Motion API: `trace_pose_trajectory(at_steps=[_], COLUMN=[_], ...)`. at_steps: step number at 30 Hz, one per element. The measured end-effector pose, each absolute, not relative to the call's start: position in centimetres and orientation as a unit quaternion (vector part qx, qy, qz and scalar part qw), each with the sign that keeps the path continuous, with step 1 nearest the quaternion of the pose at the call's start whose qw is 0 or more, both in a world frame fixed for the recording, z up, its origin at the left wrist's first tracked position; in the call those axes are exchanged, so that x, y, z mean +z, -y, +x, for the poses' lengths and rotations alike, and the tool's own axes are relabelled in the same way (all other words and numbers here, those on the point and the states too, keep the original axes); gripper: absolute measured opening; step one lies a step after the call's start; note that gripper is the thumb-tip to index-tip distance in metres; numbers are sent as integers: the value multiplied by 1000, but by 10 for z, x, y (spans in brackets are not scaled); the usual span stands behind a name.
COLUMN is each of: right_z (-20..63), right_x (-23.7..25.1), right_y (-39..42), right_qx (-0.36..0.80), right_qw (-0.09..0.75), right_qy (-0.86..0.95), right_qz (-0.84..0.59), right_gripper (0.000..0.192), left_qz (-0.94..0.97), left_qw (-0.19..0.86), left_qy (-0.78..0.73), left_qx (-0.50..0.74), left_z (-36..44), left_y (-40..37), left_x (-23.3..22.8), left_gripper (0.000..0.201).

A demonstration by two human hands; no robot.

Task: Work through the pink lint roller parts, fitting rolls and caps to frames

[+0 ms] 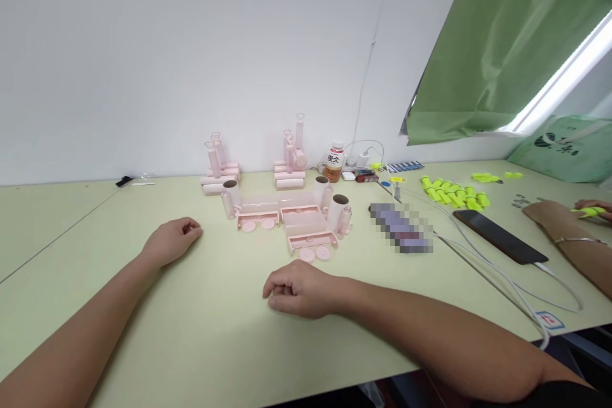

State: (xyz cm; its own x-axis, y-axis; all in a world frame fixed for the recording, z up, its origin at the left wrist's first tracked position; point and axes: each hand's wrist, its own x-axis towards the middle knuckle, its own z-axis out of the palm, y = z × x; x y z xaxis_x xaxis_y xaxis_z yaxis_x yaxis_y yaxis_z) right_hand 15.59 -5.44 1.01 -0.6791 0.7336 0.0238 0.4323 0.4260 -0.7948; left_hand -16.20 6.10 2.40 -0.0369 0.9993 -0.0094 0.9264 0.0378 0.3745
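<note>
Pink plastic parts (306,229) | pale, clustered | both hands (296,290) loosely curled, empty, on table (215,319)

Both hands lie loosely curled on the pale green surface (95,255), holding nothing: left hand (171,240) at nine o'clock of the pink plastic parts (287,220), right hand (299,289) at six o'clock. A co-worker's hand (549,211) rests at three o'clock beside a dark phone (500,236).
</note>
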Motion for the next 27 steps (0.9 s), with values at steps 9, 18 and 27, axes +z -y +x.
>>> trace_pose_trajectory(at_steps=[9, 18, 27], right_z=[155, 156, 156], right_x=[8, 8, 8], right_y=[53, 54, 54], right_qx=[403, 403, 403], right_qw=[194, 196, 195], right_qy=[824, 823, 822], right_qz=[-348, -348, -352], right_gripper=[19, 19, 19], left_qz=[681, 681, 683], left_qw=[130, 131, 130], left_qy=[-707, -708, -705], left_qx=[139, 130, 141], left_z=[-162, -161, -163], left_y=[-61, -60, -62], left_x=[23, 25, 23], left_gripper=[35, 35, 36])
